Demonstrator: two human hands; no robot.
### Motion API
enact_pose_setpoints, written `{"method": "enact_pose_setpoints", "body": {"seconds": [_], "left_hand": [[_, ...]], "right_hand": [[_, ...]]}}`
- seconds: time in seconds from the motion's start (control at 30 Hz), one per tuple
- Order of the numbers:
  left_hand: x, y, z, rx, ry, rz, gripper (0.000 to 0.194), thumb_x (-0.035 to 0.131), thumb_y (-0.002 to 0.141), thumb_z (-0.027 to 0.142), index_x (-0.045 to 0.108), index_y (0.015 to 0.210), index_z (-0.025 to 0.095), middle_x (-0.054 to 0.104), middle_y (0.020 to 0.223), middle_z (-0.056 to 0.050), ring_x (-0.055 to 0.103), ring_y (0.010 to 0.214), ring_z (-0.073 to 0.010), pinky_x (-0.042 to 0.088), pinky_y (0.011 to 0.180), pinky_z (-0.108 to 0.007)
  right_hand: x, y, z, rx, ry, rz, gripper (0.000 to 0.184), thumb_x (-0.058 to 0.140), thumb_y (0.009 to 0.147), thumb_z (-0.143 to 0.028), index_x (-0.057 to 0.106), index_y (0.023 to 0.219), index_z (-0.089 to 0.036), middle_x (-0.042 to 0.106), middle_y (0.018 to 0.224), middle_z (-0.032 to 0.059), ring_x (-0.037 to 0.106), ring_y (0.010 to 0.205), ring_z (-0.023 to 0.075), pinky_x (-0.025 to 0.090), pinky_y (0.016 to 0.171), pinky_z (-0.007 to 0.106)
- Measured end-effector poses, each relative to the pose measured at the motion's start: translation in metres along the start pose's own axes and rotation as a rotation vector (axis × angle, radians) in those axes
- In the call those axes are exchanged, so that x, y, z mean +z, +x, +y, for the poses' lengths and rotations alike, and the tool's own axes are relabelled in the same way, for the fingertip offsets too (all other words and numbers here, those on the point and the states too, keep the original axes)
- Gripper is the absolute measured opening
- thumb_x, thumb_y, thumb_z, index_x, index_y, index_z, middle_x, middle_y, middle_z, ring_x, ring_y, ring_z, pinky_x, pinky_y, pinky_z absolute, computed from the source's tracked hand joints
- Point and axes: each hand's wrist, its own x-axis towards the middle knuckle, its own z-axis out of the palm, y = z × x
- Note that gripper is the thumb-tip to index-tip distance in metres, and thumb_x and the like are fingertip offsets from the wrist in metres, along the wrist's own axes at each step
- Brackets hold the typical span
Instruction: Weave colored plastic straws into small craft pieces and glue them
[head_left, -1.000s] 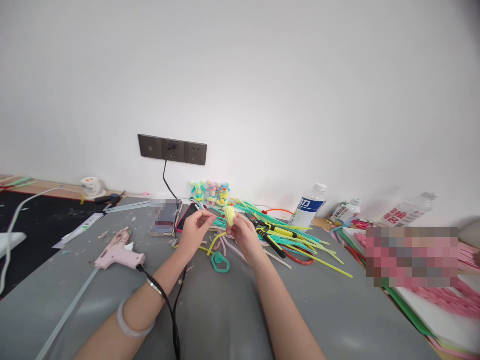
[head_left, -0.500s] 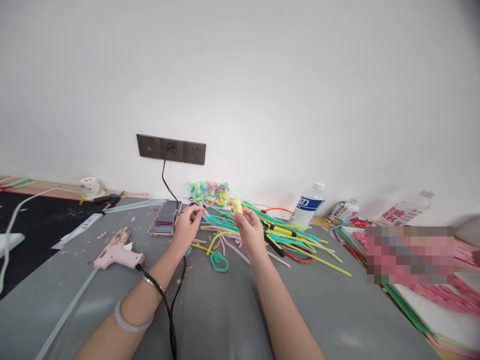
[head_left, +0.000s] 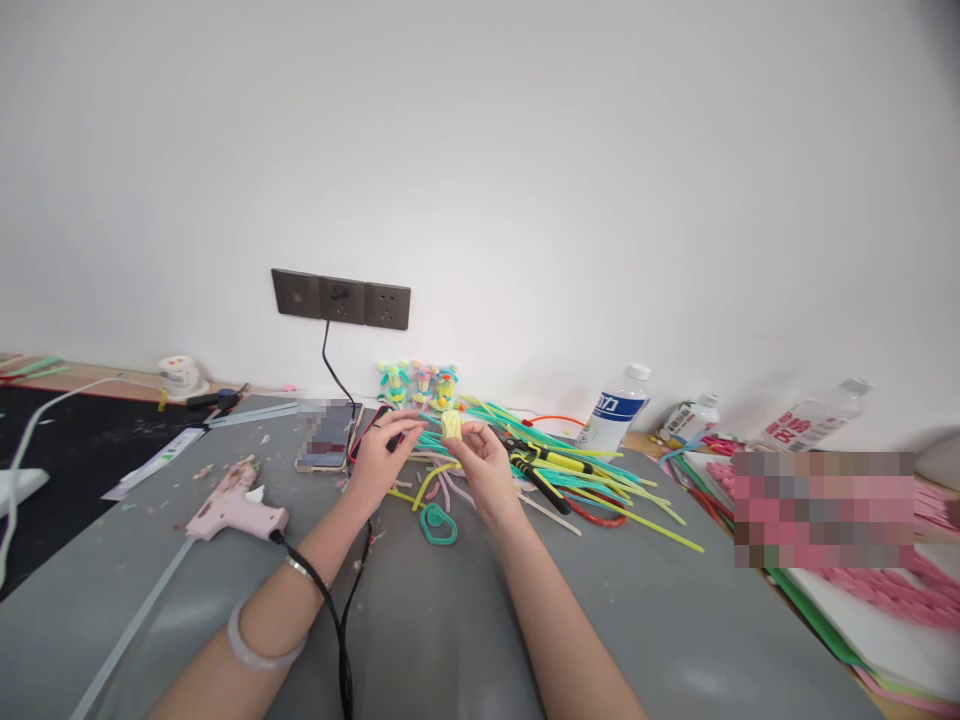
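Observation:
My right hand (head_left: 484,470) pinches a small pale-yellow fuzzy block (head_left: 451,425), seemingly coiled from pipe cleaner, between thumb and fingers. Just left of it, my left hand (head_left: 384,455) reaches toward the block with fingers stretched out; I see nothing in it, and its fingertips look apart from the block. Behind and to the right of both hands lies a loose pile of teal, yellow and pink pipe cleaners (head_left: 637,505). Yellow-and-black pliers (head_left: 555,460) rest on that pile. A bent teal loop (head_left: 438,524) lies on the grey mat in front.
A pink glue gun (head_left: 240,512) lies at left, its black cable passing my left forearm. A phone (head_left: 328,437) is behind my left hand. Three small fuzzy figures (head_left: 424,385) stand against the wall. Bottles (head_left: 613,410) and pink bundles (head_left: 862,590) are at right.
My right hand has moved left with the yellow block, turning it. My left hand has shifted slightly right and opened from a curled pinch. More of the pliers shows.

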Motion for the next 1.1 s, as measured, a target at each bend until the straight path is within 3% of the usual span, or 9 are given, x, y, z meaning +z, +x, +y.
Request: {"method": "enact_pose_setpoints", "body": {"seconds": [0.13,0.27,0.4,0.53,0.7,0.8,0.9,1.1], "left_hand": [[0.004,-0.003,0.006,0.072,-0.032,-0.134,0.024,0.060,0.085,0.032,0.075,0.099,0.020,0.068,0.118,-0.010,0.059,0.114,-0.0257,0.044,0.101,-0.039],[0.006,-0.003,0.002,0.113,-0.024,-0.136,0.023,0.063,0.083,0.031,0.074,0.098,0.018,0.069,0.114,-0.011,0.060,0.111,-0.0241,0.046,0.098,-0.037],[0.006,-0.003,-0.005,0.070,-0.081,-0.128,0.024,0.066,0.080,0.032,0.073,0.096,0.016,0.070,0.109,-0.011,0.063,0.107,-0.0244,0.050,0.091,-0.034],[0.006,-0.002,-0.006,-0.041,-0.108,-0.065,0.028,0.067,0.077,0.035,0.072,0.095,0.014,0.071,0.106,-0.011,0.065,0.099,-0.0247,0.053,0.081,-0.032],[0.007,-0.002,-0.003,-0.105,-0.133,-0.028,0.032,0.067,0.076,0.038,0.071,0.093,0.012,0.072,0.102,-0.011,0.066,0.095,-0.0244,0.054,0.079,-0.032],[0.007,-0.003,-0.004,-0.120,-0.135,-0.037,0.033,0.067,0.076,0.039,0.070,0.096,0.012,0.072,0.101,-0.012,0.067,0.094,-0.0244,0.054,0.078,-0.032],[0.008,-0.003,-0.006,-0.137,-0.134,-0.054,0.035,0.067,0.076,0.040,0.070,0.097,0.011,0.072,0.101,-0.012,0.067,0.092,-0.0241,0.054,0.079,-0.032],[0.010,-0.004,-0.009,-0.169,-0.162,-0.158,0.036,0.066,0.077,0.040,0.070,0.099,0.011,0.072,0.104,-0.012,0.066,0.097,-0.0250,0.052,0.085,-0.034]], "right_hand": [[0.002,-0.002,0.003,0.037,0.003,-0.054,0.034,0.084,0.060,-0.031,0.056,0.078,-0.021,0.066,0.086,-0.0007,0.060,0.071,0.0143,0.047,0.068,0.026],[0.006,-0.004,0.006,0.042,-0.010,-0.103,0.034,0.083,0.061,-0.033,0.057,0.079,-0.021,0.065,0.087,-0.0007,0.060,0.073,0.0147,0.049,0.073,0.028],[0.003,-0.004,-0.001,0.061,-0.080,-0.175,0.031,0.081,0.065,-0.036,0.061,0.082,-0.021,0.064,0.088,-0.0004,0.061,0.075,0.0147,0.048,0.074,0.028],[-0.013,-0.004,-0.018,0.079,-0.365,-0.286,0.025,0.073,0.073,-0.039,0.065,0.087,-0.020,0.065,0.080,-0.0002,0.058,0.068,0.0141,0.044,0.065,0.026],[-0.027,-0.016,-0.028,0.163,-0.732,-0.531,0.022,0.072,0.075,-0.040,0.069,0.080,-0.019,0.063,0.067,-0.0003,0.050,0.056,0.0126,0.037,0.053,0.025],[-0.028,-0.025,-0.020,0.138,-0.935,-0.560,0.026,0.077,0.068,-0.038,0.070,0.085,-0.020,0.058,0.065,-0.0022,0.048,0.057,0.0125,0.034,0.051,0.024],[-0.027,-0.030,-0.009,0.107,-1.059,-0.547,0.023,0.076,0.066,-0.026,0.068,0.087,-0.021,0.058,0.070,-0.0025,0.048,0.059,0.0122,0.033,0.052,0.023],[-0.028,-0.026,-0.010,0.139,-0.957,-0.542,0.009,0.067,0.068,-0.015,0.059,0.071,-0.019,0.057,0.069,-0.0029,0.046,0.057,0.0106,0.034,0.053,0.022]]}}
